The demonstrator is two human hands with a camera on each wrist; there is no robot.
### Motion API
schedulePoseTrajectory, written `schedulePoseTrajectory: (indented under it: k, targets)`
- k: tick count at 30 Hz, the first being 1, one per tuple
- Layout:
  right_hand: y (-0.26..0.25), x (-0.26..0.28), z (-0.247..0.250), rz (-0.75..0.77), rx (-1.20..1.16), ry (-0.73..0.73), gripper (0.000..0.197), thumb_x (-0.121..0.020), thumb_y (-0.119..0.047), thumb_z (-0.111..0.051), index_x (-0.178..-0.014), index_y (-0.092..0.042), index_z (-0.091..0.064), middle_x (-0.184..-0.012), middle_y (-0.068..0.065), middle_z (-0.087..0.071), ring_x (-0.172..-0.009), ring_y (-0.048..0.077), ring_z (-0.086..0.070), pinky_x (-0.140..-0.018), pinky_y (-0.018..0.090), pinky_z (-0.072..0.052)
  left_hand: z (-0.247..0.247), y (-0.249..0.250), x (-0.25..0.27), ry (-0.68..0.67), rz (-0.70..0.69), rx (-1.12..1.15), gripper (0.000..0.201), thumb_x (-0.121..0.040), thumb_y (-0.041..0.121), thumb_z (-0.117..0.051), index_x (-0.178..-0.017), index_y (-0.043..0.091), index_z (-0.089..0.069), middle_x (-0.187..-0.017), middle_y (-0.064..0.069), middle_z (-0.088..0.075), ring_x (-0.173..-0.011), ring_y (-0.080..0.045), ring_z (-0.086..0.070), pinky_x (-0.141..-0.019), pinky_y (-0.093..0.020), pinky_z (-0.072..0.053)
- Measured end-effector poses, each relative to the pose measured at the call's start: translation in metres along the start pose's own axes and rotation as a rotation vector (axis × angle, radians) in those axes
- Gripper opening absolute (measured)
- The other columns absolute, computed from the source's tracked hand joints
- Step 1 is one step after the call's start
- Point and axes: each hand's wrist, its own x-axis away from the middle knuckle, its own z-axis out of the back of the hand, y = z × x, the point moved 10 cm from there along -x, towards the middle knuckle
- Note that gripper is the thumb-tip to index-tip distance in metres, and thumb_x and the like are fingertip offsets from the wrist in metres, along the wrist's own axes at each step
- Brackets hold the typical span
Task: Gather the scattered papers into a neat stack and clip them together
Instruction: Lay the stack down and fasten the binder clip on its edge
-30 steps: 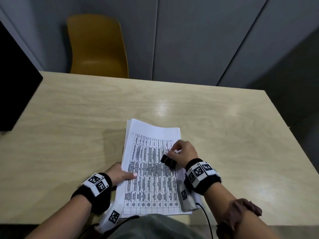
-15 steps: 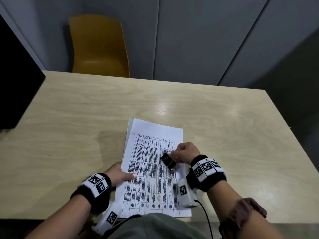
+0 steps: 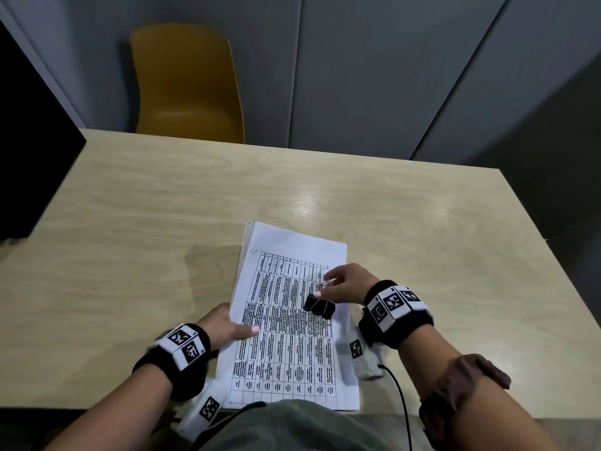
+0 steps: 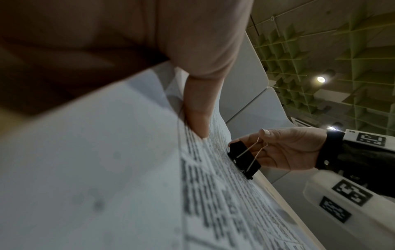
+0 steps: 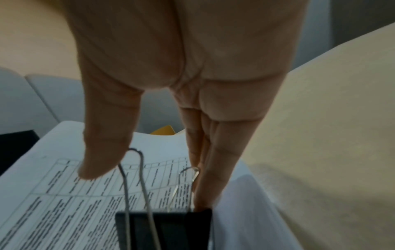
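A stack of white papers (image 3: 286,353) with a printed table on top lies on the wooden table (image 3: 146,222), near its front edge. My left hand (image 3: 239,330) holds the stack's left edge. Its thumb (image 4: 196,110) presses on the top sheet and its fingers are hidden below. My right hand (image 3: 340,284) pinches the wire handles of a black binder clip (image 3: 320,308) between thumb (image 5: 102,152) and fingers. The clip (image 4: 244,159) stands on or just over the top sheet (image 5: 42,203), close to the stack's right edge. The clip body (image 5: 164,228) is not on the paper edge.
A yellow chair (image 3: 185,86) stands behind the table's far edge against grey wall panels. A black object (image 3: 29,157) overhangs the table's left side. A black cable (image 3: 401,402) runs down from my right wrist at the front edge.
My right wrist has swung a little outward to the right while its fingers stay on the clip's handles. The clip has barely moved. The left hand and the stack are unchanged.
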Motion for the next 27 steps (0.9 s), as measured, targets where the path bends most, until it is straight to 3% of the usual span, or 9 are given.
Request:
schedulePoseTrajectory:
  k: [4, 7, 9, 12, 16, 19, 21, 24, 27]
  targets:
    - [0.000, 0.002, -0.001, -0.046, 0.061, -0.063, 0.044, -0.067, -0.031, -0.081, -0.093, 0.004, -0.070, -0.080, 0.011, -0.069, -0.071, 0.014, -0.061, -0.081, 0.029, -0.054, 0.002, 0.003, 0.000, -0.002, -0.038, -0.031, 0.088, -0.046, 0.052, -0.076, -0.122, 0.012, -0.057, -0.117, -0.004, -0.067, -0.110, -0.022, -0.061, -0.103, -0.039, -0.041]
    - [-0.004, 0.005, -0.003, -0.043, 0.210, -0.131, 0.031, -0.066, -0.037, -0.080, -0.071, -0.008, -0.071, -0.062, 0.000, -0.064, -0.053, 0.006, -0.054, -0.060, 0.018, -0.048, 0.002, 0.003, 0.001, 0.002, -0.024, -0.033, 0.074, -0.061, 0.040, -0.079, -0.125, 0.010, -0.055, -0.120, -0.006, -0.065, -0.111, -0.022, -0.059, -0.101, -0.035, -0.040]
    - [-0.006, 0.003, -0.004, -0.010, 0.240, -0.148, 0.034, -0.068, -0.037, -0.079, -0.078, -0.005, -0.072, -0.069, 0.003, -0.067, -0.059, 0.009, -0.058, -0.067, 0.023, -0.053, 0.003, 0.001, 0.001, 0.007, -0.004, -0.032, 0.064, -0.072, 0.030, -0.077, -0.127, 0.010, -0.052, -0.123, -0.006, -0.064, -0.113, -0.023, -0.058, -0.100, -0.033, -0.039]
    - [-0.017, 0.000, 0.003, 0.064, 0.265, -0.074, 0.037, -0.072, -0.037, -0.076, -0.090, -0.005, -0.070, -0.083, 0.007, -0.072, -0.074, 0.015, -0.065, -0.082, 0.034, -0.057, 0.007, -0.007, -0.002, 0.029, 0.014, -0.055, 0.081, -0.063, 0.043, -0.079, -0.130, 0.011, -0.048, -0.126, -0.006, -0.061, -0.114, -0.023, -0.057, -0.101, -0.037, -0.040]
    - [-0.054, 0.007, 0.046, 0.229, 0.322, 0.220, 0.029, -0.077, -0.034, -0.072, -0.093, -0.010, -0.068, -0.080, 0.003, -0.066, -0.077, 0.019, -0.063, -0.068, 0.024, -0.047, 0.007, -0.009, -0.006, 0.026, -0.021, -0.089, 0.093, -0.055, 0.055, -0.078, -0.132, 0.013, -0.046, -0.129, -0.003, -0.060, -0.115, -0.020, -0.057, -0.101, -0.036, -0.040]
    - [-0.089, 0.016, 0.079, 0.340, 0.391, 0.377, 0.026, -0.076, -0.031, -0.073, -0.091, -0.011, -0.068, -0.082, 0.004, -0.067, -0.080, 0.020, -0.061, -0.069, 0.023, -0.042, 0.011, -0.014, -0.010, 0.051, -0.022, -0.106, 0.104, -0.045, 0.063, -0.076, -0.131, 0.013, -0.045, -0.126, -0.003, -0.061, -0.111, -0.019, -0.059, -0.102, -0.041, -0.043]
    - [-0.112, 0.019, 0.090, 0.394, 0.489, 0.411, 0.026, -0.076, -0.031, -0.073, -0.091, -0.010, -0.068, -0.088, 0.007, -0.070, -0.084, 0.021, -0.061, -0.072, 0.024, -0.043, 0.010, -0.016, -0.011, 0.065, -0.012, -0.122, 0.091, -0.051, 0.058, -0.076, -0.124, 0.012, -0.048, -0.114, -0.002, -0.065, -0.102, -0.018, -0.061, -0.095, -0.039, -0.048]
    - [-0.138, 0.021, 0.091, 0.435, 0.624, 0.399, 0.028, -0.076, -0.030, -0.073, -0.094, -0.009, -0.067, -0.092, 0.009, -0.070, -0.090, 0.024, -0.061, -0.079, 0.030, -0.049, 0.008, -0.013, -0.011, 0.099, -0.046, -0.143, 0.051, -0.071, 0.039, -0.075, -0.104, 0.007, -0.053, -0.080, 0.001, -0.061, -0.074, -0.014, -0.058, -0.070, -0.028, -0.048]
    - [-0.158, 0.023, 0.083, 0.471, 0.731, 0.359, 0.028, -0.077, -0.030, -0.072, -0.092, -0.008, -0.066, -0.091, 0.009, -0.070, -0.090, 0.025, -0.061, -0.081, 0.034, -0.050, 0.008, -0.016, -0.011, 0.110, -0.037, -0.126, 0.038, -0.070, 0.038, -0.075, -0.088, 0.015, -0.051, -0.069, 0.002, -0.055, -0.064, -0.015, -0.054, -0.061, -0.028, -0.044]
